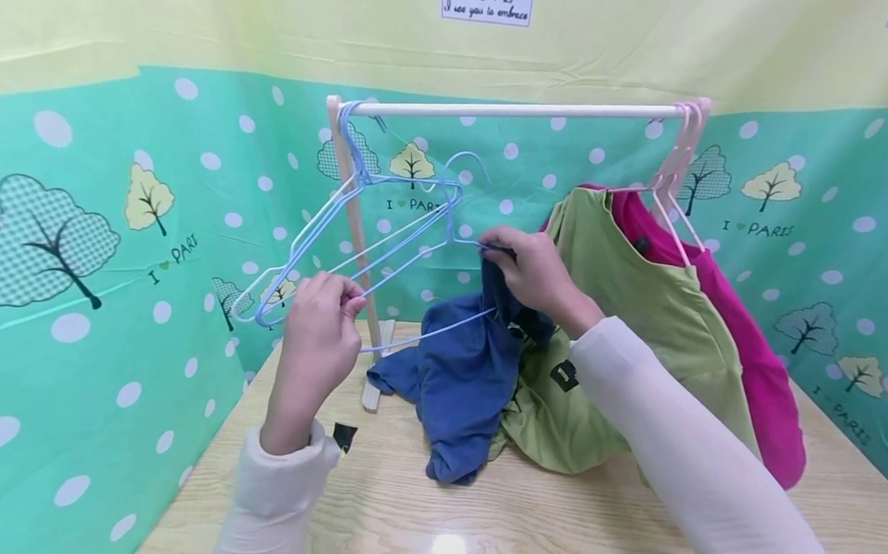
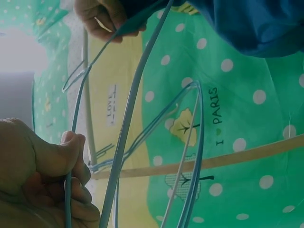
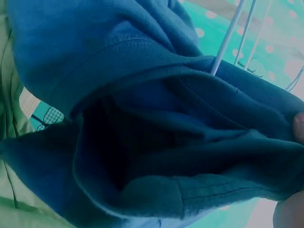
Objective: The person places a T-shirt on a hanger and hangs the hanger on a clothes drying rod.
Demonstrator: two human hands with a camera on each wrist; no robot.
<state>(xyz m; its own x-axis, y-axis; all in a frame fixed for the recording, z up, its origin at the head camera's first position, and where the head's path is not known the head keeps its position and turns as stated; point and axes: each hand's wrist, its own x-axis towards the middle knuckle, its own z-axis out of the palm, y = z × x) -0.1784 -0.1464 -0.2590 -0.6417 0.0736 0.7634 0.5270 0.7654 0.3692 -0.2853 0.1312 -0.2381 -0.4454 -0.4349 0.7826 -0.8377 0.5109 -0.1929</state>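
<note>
My left hand (image 1: 319, 324) pinches one side of a light blue clothes hanger (image 1: 432, 337), whose hook points up. On the hanger's other end hangs a dark blue shirt (image 1: 463, 367), bunched and drooping to the tabletop. My right hand (image 1: 536, 273) pinches the shirt's edge near the hanger's shoulder. From the right wrist, the shirt's opening (image 3: 152, 71) gapes, with the hanger's bar (image 3: 228, 40) running into it; only fingertips show at the right edge. The left wrist view has the thumb and curled fingers of the left hand (image 2: 47, 171) around the wire.
A rack with a white rail (image 1: 526, 108) stands behind my hands. Several blue and white hangers (image 1: 361, 177) hang at its left end. At the right end, pink hangers (image 1: 680, 151) carry a green shirt (image 1: 638, 301) and a magenta shirt (image 1: 764, 362). Below is a wooden tabletop (image 1: 380, 511).
</note>
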